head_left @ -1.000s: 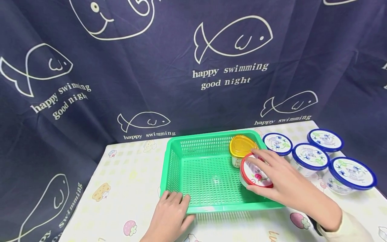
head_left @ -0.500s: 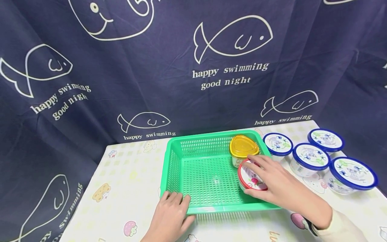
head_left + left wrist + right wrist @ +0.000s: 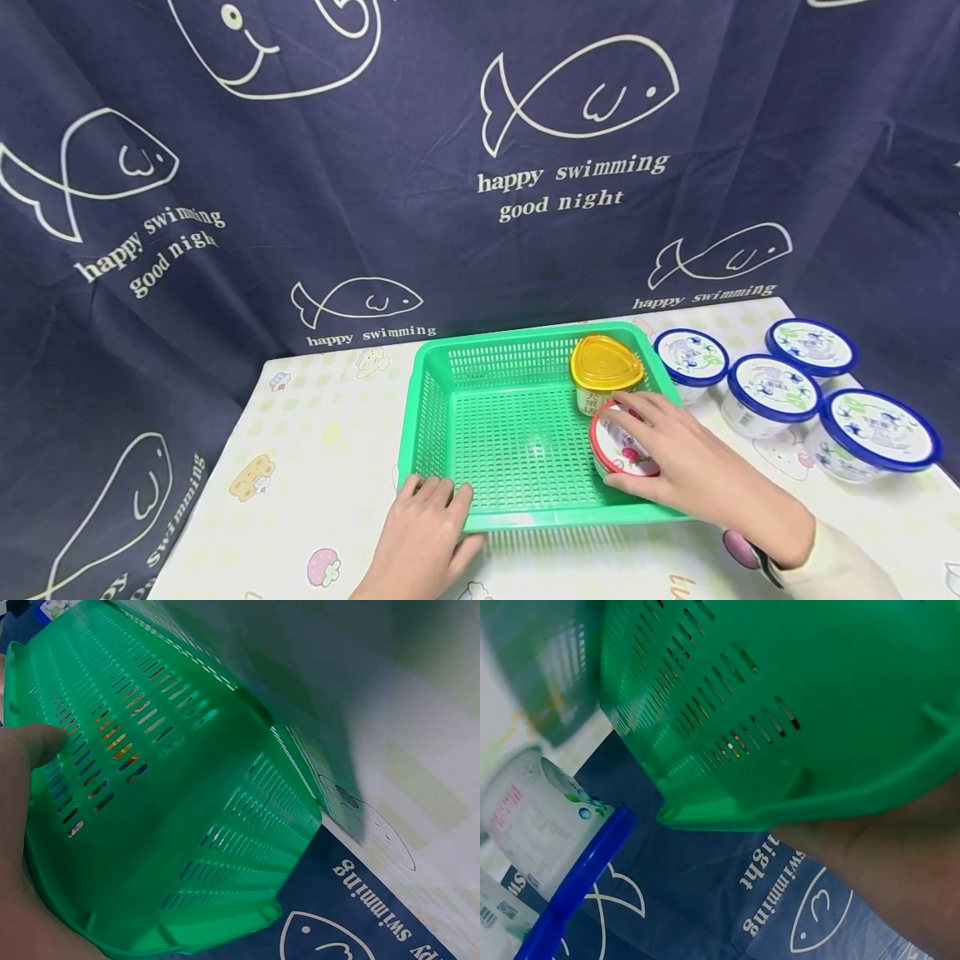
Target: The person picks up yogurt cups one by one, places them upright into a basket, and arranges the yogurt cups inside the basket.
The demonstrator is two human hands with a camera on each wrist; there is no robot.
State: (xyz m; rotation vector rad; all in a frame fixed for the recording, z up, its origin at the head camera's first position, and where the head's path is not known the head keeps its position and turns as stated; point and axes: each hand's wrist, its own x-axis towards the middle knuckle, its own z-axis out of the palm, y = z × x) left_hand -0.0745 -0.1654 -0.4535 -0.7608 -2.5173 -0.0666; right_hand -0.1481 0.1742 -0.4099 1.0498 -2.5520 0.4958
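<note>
A green plastic basket [image 3: 517, 518] stands on the table. In its right part, my right hand [image 3: 675, 446] grips a round cup with a red-rimmed white lid [image 3: 624, 442], fingers over the far side and thumb at the near side. Just behind that cup, a cup with a yellow lid [image 3: 606, 364] stands in the basket's back right corner. At the basket's front left corner my left hand [image 3: 423, 529] holds the rim, fingers hooked over it; the left wrist view shows the thumb [image 3: 41, 742] against the outer wall.
Right of the basket stand several cups with blue-rimmed lids, the nearest being a large blue-lidded cup [image 3: 877, 429]. A patterned cloth [image 3: 277, 517] covers the table. Behind it hangs a dark blue curtain [image 3: 450, 233] with fish drawings.
My right hand has moved slightly left and down with the red-lidded cup, lowering it into the basket. The left hand has stayed on the rim.
</note>
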